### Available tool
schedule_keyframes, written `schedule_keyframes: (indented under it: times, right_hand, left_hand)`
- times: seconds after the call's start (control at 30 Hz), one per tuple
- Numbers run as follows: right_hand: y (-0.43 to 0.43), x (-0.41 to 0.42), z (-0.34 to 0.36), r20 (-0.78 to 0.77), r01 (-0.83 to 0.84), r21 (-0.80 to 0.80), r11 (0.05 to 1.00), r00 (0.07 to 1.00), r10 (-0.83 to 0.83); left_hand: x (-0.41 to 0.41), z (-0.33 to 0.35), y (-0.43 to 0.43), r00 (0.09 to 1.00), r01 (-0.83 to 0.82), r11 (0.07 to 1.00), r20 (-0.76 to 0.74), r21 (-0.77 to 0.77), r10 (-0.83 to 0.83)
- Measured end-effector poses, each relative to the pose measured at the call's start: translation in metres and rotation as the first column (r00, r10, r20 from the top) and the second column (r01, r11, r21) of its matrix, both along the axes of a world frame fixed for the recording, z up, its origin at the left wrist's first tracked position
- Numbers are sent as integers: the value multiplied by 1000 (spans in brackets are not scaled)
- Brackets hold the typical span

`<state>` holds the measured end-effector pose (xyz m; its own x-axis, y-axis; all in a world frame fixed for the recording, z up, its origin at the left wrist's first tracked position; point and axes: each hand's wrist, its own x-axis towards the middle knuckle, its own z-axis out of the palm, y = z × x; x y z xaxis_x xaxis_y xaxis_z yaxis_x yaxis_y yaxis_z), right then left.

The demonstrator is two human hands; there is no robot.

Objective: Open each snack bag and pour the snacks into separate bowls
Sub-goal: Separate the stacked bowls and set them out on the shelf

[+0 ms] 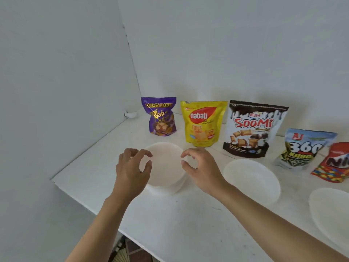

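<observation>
Several snack bags stand in a row at the back of the white table: a purple wafer bag [160, 116], a yellow Nabati bag [203, 123], a brown-and-white Soomi bag [253, 128], a blue 360 bag [302, 147] and a red bag [334, 162] cut off at the right edge. A white bowl [166, 165] sits in front of the purple and yellow bags. My left hand [132, 169] hovers over its left rim and my right hand [201, 165] over its right rim. The fingers of both are loosely curled and hold nothing.
A second white bowl [253, 178] sits right of my right arm, and a third [330, 210] lies at the right edge. The table [181, 220] meets grey walls at the left and back. Its front-left edge [85, 201] drops to the floor.
</observation>
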<state>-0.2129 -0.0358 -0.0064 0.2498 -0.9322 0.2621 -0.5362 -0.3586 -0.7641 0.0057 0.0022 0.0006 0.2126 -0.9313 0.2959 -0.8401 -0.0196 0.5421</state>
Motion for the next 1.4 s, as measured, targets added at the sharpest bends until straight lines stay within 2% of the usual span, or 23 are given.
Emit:
schedule_keyframes:
  times: [0.23, 0.37, 0.73, 0.87, 1.1, 1.23, 1.4]
  right_hand:
    - [-15, 31, -18, -170, 94, 127, 987, 983, -72]
    - [-19, 31, -22, -227, 120, 122, 985, 970, -90]
    - [-24, 35, -20, -137, 97, 149, 984, 988, -77]
    - [-25, 30, -21, -167, 80, 125, 989, 984, -58]
    - [-21, 33, -9, -193, 108, 56, 993, 977, -95]
    - [-21, 31, 1, -103, 122, -4, 993, 987, -122]
    - [-26, 11, 19, 4, 169, -33, 985, 986, -169]
  left_hand:
    - [28, -15, -21, 995, 77, 990, -79, 116, -68]
    - [38, -19, -27, 990, 123, 989, -80, 83, -116]
    - [49, -28, -41, 983, 146, 987, -120, 73, -136]
    - [45, -29, -43, 988, 99, 993, -121, 57, -92]
    - [51, -21, -41, 996, 88, 996, 0, 6, -88]
    - [49, -6, -40, 993, 110, 992, 39, -54, -108]
    - [22, 17, -43, 986, 148, 987, -69, -69, -153]
